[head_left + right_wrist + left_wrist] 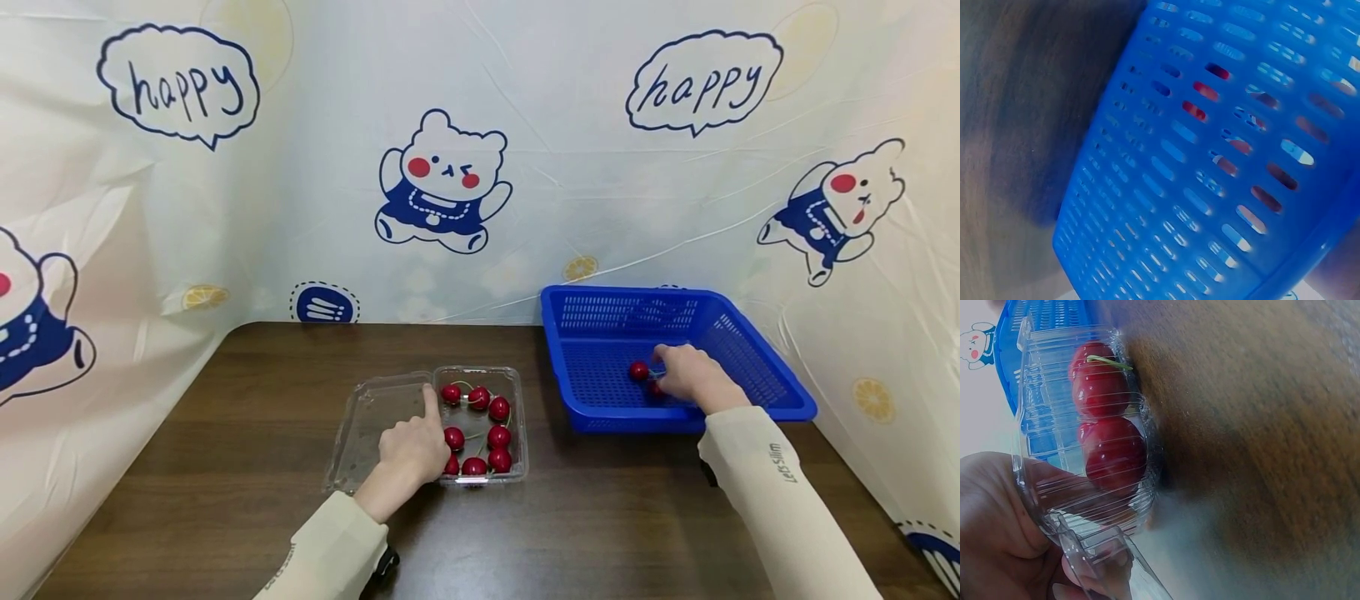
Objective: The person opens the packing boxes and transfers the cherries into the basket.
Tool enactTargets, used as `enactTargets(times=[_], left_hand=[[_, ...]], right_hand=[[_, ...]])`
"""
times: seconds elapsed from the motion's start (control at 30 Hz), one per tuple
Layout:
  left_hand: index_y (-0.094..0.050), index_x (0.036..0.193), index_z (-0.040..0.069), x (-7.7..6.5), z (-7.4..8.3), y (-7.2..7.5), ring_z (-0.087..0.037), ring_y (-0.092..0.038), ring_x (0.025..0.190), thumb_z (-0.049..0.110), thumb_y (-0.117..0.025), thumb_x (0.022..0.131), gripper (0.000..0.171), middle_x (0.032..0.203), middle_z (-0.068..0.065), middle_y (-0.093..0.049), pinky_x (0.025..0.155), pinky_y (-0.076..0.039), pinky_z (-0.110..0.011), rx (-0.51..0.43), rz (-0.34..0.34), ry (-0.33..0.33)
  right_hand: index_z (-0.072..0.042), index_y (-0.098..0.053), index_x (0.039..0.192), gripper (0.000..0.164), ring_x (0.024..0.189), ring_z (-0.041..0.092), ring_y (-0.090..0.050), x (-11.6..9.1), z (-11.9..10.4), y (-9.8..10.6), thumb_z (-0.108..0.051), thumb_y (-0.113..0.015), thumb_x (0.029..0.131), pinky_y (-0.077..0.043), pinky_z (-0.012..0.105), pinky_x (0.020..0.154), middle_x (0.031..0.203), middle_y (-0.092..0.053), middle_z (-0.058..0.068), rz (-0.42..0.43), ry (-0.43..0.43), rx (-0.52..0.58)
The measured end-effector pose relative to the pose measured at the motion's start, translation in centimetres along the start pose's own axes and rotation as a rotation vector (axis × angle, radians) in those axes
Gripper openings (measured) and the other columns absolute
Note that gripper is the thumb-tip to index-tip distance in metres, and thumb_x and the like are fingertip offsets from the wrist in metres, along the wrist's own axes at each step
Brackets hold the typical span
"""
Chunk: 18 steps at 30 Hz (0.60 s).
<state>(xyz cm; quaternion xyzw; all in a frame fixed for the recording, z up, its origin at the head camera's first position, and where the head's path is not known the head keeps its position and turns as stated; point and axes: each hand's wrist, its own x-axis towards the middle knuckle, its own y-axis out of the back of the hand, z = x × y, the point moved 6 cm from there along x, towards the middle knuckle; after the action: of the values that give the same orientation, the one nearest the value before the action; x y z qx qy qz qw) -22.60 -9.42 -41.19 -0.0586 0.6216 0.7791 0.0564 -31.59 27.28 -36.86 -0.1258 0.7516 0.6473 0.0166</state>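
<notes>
A clear plastic clamshell box (522, 433) lies open on the table with several red cherries (498, 408) in it, some with green stems. My left hand (411, 450) holds the box by its hinge side; the index finger points forward along that edge. In the left wrist view, other fingers (1094, 565) curl beside the lid. My right hand (693, 375) reaches down into a blue plastic basket (592, 408), fingertips at two cherries (639, 371). One of these is partly covered by the hand. Through the basket's slots, the right wrist view shows bits of red and fingers, but no clear grip.
The box's clear lid (382, 417) is folded out flat to the left. The dark brown wooden table (195, 475) carries everything. A printed curtain (315, 192) hangs behind and at both sides, touching close to the basket's back and right rim.
</notes>
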Motion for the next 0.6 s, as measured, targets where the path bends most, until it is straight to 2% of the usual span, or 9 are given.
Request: enactTargets(times=[0.27,0.47,0.6], left_hand=[[-0.013,0.153,-0.002,0.0,0.0,0.0,-0.021,-0.046,0.043,0.016,-0.055,0.086,0.08,0.049,-0.007,-0.053,0.041,-0.032,-0.033,-0.003,-0.001,-0.002],[-0.012,0.153,-0.002,0.1,0.0,-0.1,-0.02,-0.043,0.043,0.016,-0.054,0.087,0.08,0.048,-0.007,-0.051,0.041,-0.031,-0.033,0.0,-0.007,-0.003],[-0.012,0.153,-0.002,0.1,0.0,-0.1,-0.019,-0.042,0.042,0.016,-0.054,0.087,0.08,0.048,-0.006,-0.05,0.041,-0.03,-0.032,0.003,-0.009,0.002]], right_hand=[[0.005,-0.054,0.127,0.042,0.092,0.041,-0.061,-0.3,-0.4,1.3,-0.011,-0.062,0.089,-0.049,0.066,0.084,0.121,-0.06,0.035,0.05,0.022,0.022],[0.004,-0.054,0.127,0.043,0.108,0.05,-0.056,-0.5,-1.6,2.6,-0.015,-0.062,0.09,-0.046,0.068,0.088,0.125,-0.058,0.036,0.095,0.061,0.027],[0.003,-0.054,0.128,0.045,0.11,0.05,-0.055,-0.4,-2.9,3.4,-0.018,-0.063,0.09,-0.046,0.069,0.089,0.126,-0.058,0.035,0.114,0.083,0.002]])
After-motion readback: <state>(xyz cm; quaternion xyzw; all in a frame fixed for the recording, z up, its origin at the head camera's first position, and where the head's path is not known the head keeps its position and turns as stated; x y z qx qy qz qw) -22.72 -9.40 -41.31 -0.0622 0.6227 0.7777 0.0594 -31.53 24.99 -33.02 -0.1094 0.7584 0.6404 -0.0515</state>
